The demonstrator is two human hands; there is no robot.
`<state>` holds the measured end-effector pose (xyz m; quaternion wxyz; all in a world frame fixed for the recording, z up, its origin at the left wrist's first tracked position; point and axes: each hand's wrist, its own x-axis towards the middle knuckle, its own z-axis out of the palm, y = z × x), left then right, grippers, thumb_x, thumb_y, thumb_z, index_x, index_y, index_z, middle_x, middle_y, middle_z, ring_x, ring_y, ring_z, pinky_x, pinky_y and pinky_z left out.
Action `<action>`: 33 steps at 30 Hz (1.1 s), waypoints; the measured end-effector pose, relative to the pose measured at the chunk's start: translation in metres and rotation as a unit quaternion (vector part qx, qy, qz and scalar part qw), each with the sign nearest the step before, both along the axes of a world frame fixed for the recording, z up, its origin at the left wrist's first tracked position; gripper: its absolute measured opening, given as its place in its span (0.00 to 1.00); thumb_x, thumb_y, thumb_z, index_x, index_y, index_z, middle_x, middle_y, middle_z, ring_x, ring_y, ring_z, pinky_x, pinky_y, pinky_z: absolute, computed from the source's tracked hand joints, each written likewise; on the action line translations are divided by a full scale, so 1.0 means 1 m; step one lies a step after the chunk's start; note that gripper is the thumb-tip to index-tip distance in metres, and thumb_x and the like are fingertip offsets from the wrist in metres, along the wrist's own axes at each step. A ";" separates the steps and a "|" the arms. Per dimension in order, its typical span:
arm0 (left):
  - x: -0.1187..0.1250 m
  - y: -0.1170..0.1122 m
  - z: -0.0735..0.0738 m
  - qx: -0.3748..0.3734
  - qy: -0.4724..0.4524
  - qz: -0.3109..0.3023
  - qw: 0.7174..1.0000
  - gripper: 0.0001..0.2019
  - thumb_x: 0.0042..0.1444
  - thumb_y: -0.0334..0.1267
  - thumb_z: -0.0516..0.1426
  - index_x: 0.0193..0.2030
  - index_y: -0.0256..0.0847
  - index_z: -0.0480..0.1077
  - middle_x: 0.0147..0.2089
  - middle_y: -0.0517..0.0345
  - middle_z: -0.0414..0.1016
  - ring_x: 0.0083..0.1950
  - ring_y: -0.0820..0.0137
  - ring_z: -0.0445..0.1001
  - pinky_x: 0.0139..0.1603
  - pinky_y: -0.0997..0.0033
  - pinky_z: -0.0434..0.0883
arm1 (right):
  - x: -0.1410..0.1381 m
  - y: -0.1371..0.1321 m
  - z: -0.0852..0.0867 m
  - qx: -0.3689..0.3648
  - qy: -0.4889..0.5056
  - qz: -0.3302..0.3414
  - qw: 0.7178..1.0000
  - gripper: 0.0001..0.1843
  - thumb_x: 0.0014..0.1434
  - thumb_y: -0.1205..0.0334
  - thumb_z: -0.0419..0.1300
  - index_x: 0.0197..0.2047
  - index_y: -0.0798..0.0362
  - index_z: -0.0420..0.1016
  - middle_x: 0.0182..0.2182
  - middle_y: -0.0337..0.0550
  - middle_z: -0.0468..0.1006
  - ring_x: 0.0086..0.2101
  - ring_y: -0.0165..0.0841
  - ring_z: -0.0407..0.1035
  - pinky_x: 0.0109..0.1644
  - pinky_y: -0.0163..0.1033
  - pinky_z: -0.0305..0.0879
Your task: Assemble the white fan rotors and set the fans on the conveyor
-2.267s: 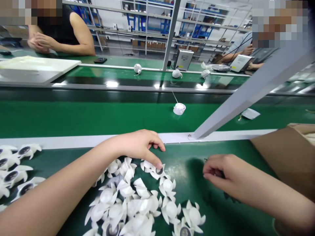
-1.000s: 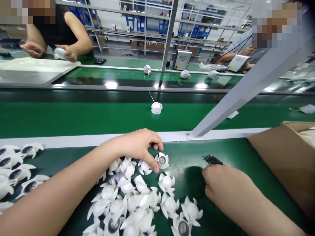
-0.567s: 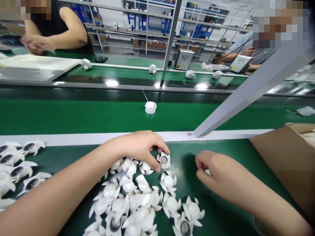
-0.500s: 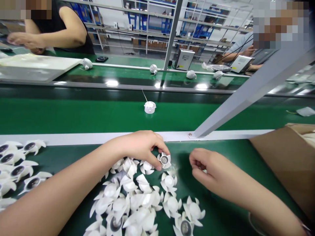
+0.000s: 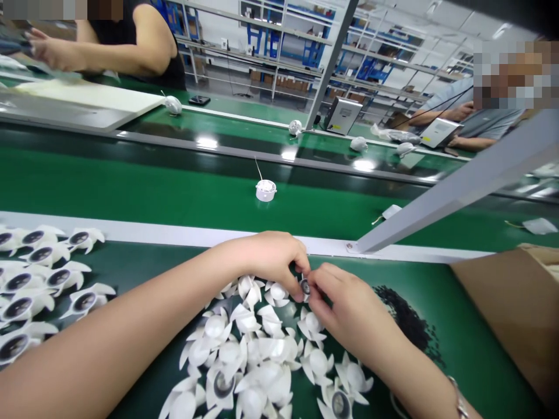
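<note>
My left hand (image 5: 275,256) pinches a small white fan blade wheel (image 5: 305,287) above the bench, its dark-ringed hub turned towards my right hand (image 5: 349,302). The fingertips of that right hand are closed and pressed at the hub; whatever they may hold is hidden. Below both hands lies a loose pile of white fan blade wheels (image 5: 262,355), most with the rounded cap up. More fan blade wheels (image 5: 41,254) sit in rows at the left, with dark hub openings upward. Tiny black pieces (image 5: 410,326) are scattered to the right, partly behind my right forearm.
A cardboard box (image 5: 502,314) stands at the right edge. A slanted metal post (image 5: 437,186) rises from the white rail (image 5: 144,233). Beyond it, a round white housing (image 5: 265,191) with a wire sits on the green belt (image 5: 196,192). Two people work across the line.
My right hand has moved left from beside the black pieces to the fan blade wheel, uncovering those pieces. My left hand keeps hold of the wheel. The view has tilted and shifted slightly.
</note>
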<state>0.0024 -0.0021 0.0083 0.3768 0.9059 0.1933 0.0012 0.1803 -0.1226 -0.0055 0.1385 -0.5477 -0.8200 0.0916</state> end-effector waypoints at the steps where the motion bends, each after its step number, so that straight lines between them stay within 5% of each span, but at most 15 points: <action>1: 0.000 0.000 0.000 0.000 0.002 0.002 1.000 0.14 0.45 0.50 0.70 0.40 0.52 0.82 0.38 0.66 0.76 0.40 0.71 0.71 0.33 0.74 0.60 | -0.001 -0.001 0.000 0.014 -0.019 -0.004 1.000 0.08 0.62 0.70 0.53 0.33 0.54 0.70 0.28 0.39 0.67 0.28 0.31 0.63 0.32 0.37 0.56; 11: 0.000 -0.001 0.003 -0.004 0.024 0.011 1.000 0.15 0.44 0.50 0.70 0.41 0.52 0.82 0.39 0.65 0.77 0.39 0.71 0.72 0.33 0.74 0.60 | -0.009 -0.004 0.000 0.136 -0.117 0.046 0.983 0.09 0.62 0.72 0.53 0.34 0.56 0.74 0.27 0.41 0.68 0.27 0.35 0.64 0.32 0.40 0.54; 17: 0.000 0.000 0.002 -0.032 0.018 0.023 0.999 0.17 0.43 0.46 0.70 0.43 0.52 0.82 0.42 0.65 0.78 0.41 0.70 0.73 0.34 0.75 0.63 | -0.017 -0.019 0.002 0.186 -0.182 0.077 0.963 0.11 0.53 0.78 0.55 0.29 0.53 0.73 0.25 0.42 0.70 0.26 0.37 0.63 0.32 0.43 0.50; 23: -0.001 0.003 0.001 -0.046 0.009 0.014 0.999 0.17 0.42 0.47 0.70 0.42 0.52 0.82 0.41 0.64 0.78 0.41 0.70 0.73 0.34 0.75 0.63 | -0.014 -0.022 0.003 0.165 -0.138 0.045 0.976 0.14 0.58 0.75 0.52 0.35 0.54 0.77 0.25 0.42 0.72 0.25 0.37 0.66 0.32 0.42 0.54; 28: -0.002 0.003 0.000 -0.049 0.008 0.024 0.998 0.20 0.41 0.50 0.71 0.43 0.52 0.82 0.43 0.63 0.79 0.41 0.69 0.74 0.36 0.74 0.63 | 0.021 -0.007 0.004 0.051 0.018 -0.089 0.995 0.15 0.65 0.66 0.50 0.44 0.51 0.78 0.35 0.44 0.80 0.32 0.35 0.74 0.35 0.38 0.66; 33: -0.002 0.002 -0.001 -0.041 0.020 0.032 0.998 0.23 0.41 0.53 0.71 0.44 0.50 0.82 0.44 0.63 0.80 0.42 0.69 0.75 0.36 0.74 0.64 | 0.039 0.025 0.009 0.094 0.043 -0.139 0.985 0.15 0.66 0.62 0.50 0.44 0.54 0.78 0.40 0.48 0.81 0.39 0.37 0.75 0.44 0.40 0.69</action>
